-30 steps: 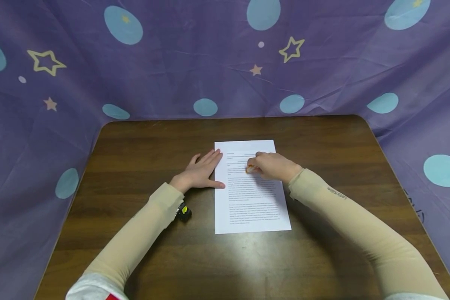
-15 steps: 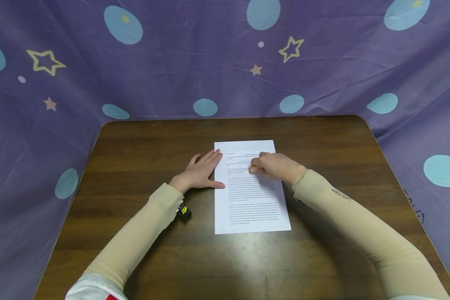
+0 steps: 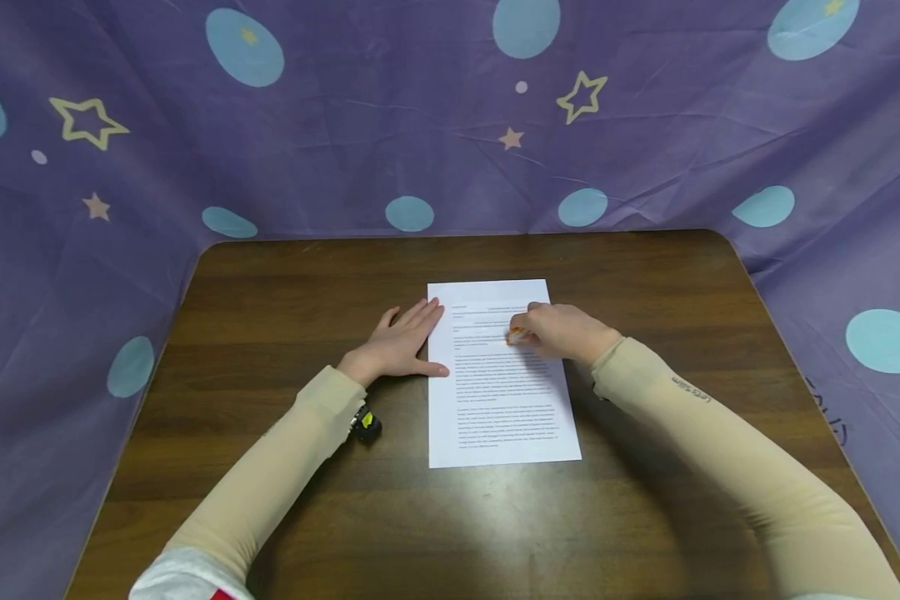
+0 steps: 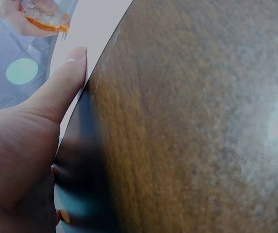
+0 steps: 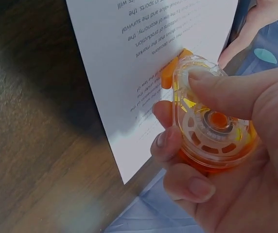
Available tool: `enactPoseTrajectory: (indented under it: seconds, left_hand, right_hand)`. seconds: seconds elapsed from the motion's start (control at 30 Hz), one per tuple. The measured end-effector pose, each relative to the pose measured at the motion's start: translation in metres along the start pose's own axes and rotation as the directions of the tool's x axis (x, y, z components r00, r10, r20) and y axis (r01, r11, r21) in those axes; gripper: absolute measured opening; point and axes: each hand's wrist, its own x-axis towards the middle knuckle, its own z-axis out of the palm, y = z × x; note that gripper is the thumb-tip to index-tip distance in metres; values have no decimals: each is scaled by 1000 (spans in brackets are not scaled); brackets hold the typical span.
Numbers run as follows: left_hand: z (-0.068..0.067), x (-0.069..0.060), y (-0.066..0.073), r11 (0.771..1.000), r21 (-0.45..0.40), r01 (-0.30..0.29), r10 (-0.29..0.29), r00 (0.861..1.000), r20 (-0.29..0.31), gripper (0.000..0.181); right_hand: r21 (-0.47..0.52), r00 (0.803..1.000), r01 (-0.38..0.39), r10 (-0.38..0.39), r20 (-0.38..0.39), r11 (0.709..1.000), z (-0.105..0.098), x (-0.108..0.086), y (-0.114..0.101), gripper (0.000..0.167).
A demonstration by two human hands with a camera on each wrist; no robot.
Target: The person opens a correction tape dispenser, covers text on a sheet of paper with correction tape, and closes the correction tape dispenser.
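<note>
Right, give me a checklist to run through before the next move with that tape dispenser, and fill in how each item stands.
1. Paper lying flat on the table: ok, it looks flat.
2. Left grip steadying the paper: ok, fingertips and thumb reach over its left edge.
3. Right grip around the tape dispenser: ok, thumb on one side, fingers curled round it.
4. Whole print in sight: not ok, the right grip hides part of the upper lines in the head view.
5. Orange tip touching the paper: cannot tell, the views don't settle contact.
6. Enough tape left inside: cannot tell.
</note>
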Motion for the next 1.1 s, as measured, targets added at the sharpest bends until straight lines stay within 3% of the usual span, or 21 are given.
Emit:
enactPoseTrajectory:
  seconds: [0.7, 1.1]
  left_hand:
    - [8, 5, -7, 1000, -19, 6, -6, 1000, -5, 118]
    - [-1, -1, 3, 1000, 12, 10, -10, 1000, -4, 116]
  right_hand:
    - [-11, 1000, -22, 22, -7, 1000, -3, -14, 12, 14]
    - [-27, 998, -62, 62, 18, 998, -7, -21, 18, 14]
